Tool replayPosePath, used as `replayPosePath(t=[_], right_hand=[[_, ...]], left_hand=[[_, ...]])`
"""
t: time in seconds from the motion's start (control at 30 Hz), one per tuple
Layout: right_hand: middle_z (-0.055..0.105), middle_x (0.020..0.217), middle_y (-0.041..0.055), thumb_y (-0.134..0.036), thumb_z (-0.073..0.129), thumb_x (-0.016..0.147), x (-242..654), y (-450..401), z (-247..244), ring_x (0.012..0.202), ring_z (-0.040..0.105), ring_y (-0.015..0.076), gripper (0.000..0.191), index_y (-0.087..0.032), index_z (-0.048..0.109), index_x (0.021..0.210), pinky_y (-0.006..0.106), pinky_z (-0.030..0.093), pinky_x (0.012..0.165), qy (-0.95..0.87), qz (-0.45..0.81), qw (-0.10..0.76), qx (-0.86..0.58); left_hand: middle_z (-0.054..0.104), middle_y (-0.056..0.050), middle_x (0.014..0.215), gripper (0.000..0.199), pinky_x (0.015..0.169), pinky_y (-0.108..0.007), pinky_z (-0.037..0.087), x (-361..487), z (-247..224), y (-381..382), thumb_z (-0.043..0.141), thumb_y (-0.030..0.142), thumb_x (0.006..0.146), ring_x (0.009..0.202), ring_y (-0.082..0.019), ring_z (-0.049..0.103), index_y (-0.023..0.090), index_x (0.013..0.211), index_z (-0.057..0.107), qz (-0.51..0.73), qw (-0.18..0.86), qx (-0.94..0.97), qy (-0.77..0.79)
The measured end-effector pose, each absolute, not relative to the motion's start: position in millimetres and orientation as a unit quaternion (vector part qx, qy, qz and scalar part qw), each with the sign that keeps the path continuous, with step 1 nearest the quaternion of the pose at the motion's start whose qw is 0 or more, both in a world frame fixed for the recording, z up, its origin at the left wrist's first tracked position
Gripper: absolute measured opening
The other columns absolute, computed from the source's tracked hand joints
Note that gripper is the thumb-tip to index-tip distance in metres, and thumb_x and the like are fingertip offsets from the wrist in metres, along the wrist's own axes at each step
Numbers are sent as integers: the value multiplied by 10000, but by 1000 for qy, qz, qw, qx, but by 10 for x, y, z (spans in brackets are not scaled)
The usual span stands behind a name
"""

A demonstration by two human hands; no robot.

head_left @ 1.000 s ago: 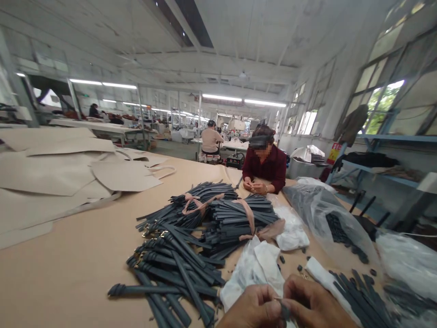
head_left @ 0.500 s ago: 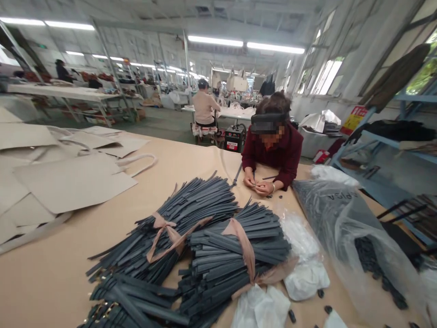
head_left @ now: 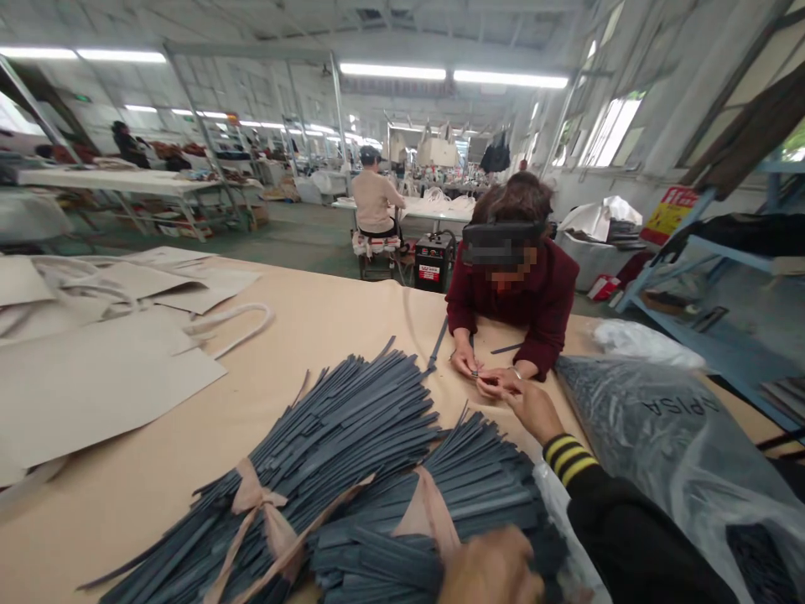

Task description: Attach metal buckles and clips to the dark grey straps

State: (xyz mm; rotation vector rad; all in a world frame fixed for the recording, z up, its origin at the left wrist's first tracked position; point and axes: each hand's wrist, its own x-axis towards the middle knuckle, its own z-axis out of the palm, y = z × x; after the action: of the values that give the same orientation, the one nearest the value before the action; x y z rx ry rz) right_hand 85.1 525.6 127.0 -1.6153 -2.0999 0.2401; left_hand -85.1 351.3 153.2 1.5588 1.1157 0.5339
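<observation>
My right hand (head_left: 534,409), in a black sleeve with yellow stripes, reaches out to a co-worker's hands (head_left: 494,382). Its fingertips overlap those hands, so their exact grip is hidden. Between the co-worker's fingers is a small dark piece, too small to name. At the bottom, my left hand (head_left: 487,570) is smeared by motion over the near end of a bundle of dark strips (head_left: 503,470) with a pinkish cloth tie (head_left: 431,516). A second tied bundle of dark strips (head_left: 340,411) lies to the left.
The co-worker (head_left: 516,285) in dark red leans on the table's far edge. Cream bag panels (head_left: 119,377) with handles lie at left. A large clear plastic bag (head_left: 667,436) fills the right side. Blue shelving (head_left: 723,319) stands beyond it. One loose strip (head_left: 438,342) lies near the co-worker.
Both my hands have come into view, the right stretched toward the co-worker's hands, the left low over the bundle. The scene has shifted slightly in the camera's view.
</observation>
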Motion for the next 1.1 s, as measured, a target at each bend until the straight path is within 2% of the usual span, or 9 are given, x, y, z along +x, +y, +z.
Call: replayPosePath(t=[0.07, 0.13, 0.27, 0.37, 0.47, 0.6, 0.77, 0.93, 1.1], right_hand=[[637, 924, 75, -231, 485, 761, 759, 5521, 1132, 875, 550, 202, 195, -181, 627, 885, 300, 380, 765, -780, 56, 234, -578], [627, 913, 77, -232, 522, 746, 682, 5715, 1006, 892, 523, 209, 167, -181, 627, 865, 312, 349, 790, -789, 26, 223, -571], [608, 848, 100, -240, 546, 743, 558, 5971, 785, 860, 492, 234, 137, -157, 618, 825, 341, 310, 779, -796, -24, 198, -571], [598, 809, 96, -250, 513, 770, 497, 6068, 633, 825, 491, 228, 148, -157, 609, 834, 338, 303, 770, -801, -31, 187, -568], [591, 817, 108, -238, 451, 803, 489, 6119, 526, 824, 494, 229, 177, -144, 596, 841, 323, 312, 750, -790, -9, 195, -581], [596, 769, 118, -241, 399, 811, 615, 6256, 514, 738, 514, 207, 235, -124, 588, 735, 292, 343, 657, -754, 82, 225, -612], [540, 507, 14, -321, 466, 732, 917, 6520, 658, 478, 466, 122, 258, -143, 553, 567, 223, 322, 447, -715, 292, 224, -594], [521, 482, -4, -412, 529, 652, 1047, 6614, 747, 448, 440, 102, 273, -155, 529, 560, 214, 338, 423, -664, 444, 229, -556], [495, 466, -21, -397, 558, 618, 1028, 6613, 737, 437, 424, 94, 246, -167, 497, 556, 213, 350, 419, -621, 508, 250, -542]], left_hand=[[588, -54, 801, 154, 774, -338, 413, -931, 1473, 4094, 441, 230, 797, 778, -156, 543, 142, 828, 562, 285, 486, 631, 533], [549, -10, 596, 48, 669, -281, 430, -956, 1331, 4695, 506, 157, 717, 620, -128, 534, 142, 691, 544, 355, 479, 580, 555], [547, -9, 572, 75, 523, -217, 435, -804, 879, 5584, 440, 76, 701, 492, -86, 521, 124, 695, 497, 418, 531, 482, 558], [553, -18, 589, 111, 523, -200, 445, -657, 537, 5898, 396, 61, 719, 516, -80, 537, 113, 739, 492, 448, 534, 465, 546], [561, -8, 603, 114, 539, -199, 455, -607, 287, 6055, 429, 68, 709, 535, -79, 535, 123, 752, 519, 475, 525, 474, 523], [587, -3, 692, 131, 593, -202, 471, -605, 142, 6177, 455, 81, 710, 577, -71, 541, 148, 784, 540, 492, 519, 502, 486], [597, -18, 759, 140, 608, -214, 490, -529, 174, 6211, 432, 93, 741, 599, -66, 553, 150, 852, 495, 528, 544, 504, 414], [591, -19, 769, 130, 603, -217, 502, -495, 253, 6197, 444, 121, 748, 606, -68, 564, 145, 870, 481, 540, 558, 493, 393], [582, -13, 758, 157, 563, -183, 490, -502, 320, 6187, 414, 90, 745, 581, -59, 554, 142, 869, 495, 534, 546, 504, 404]])
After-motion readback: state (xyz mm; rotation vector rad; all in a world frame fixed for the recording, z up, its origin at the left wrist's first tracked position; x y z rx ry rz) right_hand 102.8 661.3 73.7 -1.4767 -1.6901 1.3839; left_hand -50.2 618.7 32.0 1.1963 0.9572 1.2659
